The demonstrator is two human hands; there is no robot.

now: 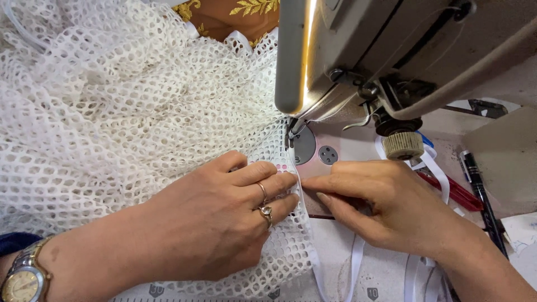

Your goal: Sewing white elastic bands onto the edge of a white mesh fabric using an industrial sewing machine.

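Left hand (218, 223) flat on white mesh fabric (123, 112), right hand (380, 204) seemingly pinching its edge

Open-weave white mesh cloth (128, 112), smooth white ribbon (358, 263), glossy painted-metal sewing machine (391, 45), matt needle plate (321, 154).

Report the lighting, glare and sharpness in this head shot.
Head view: a bright warm glare streaks down the sewing machine housing, blown out to white; the white mesh fabric is evenly lit and nearly overexposed at top left; the left hand and right hand are sharp, casting soft shadows; wide-lens distortion bends the machine's edges.
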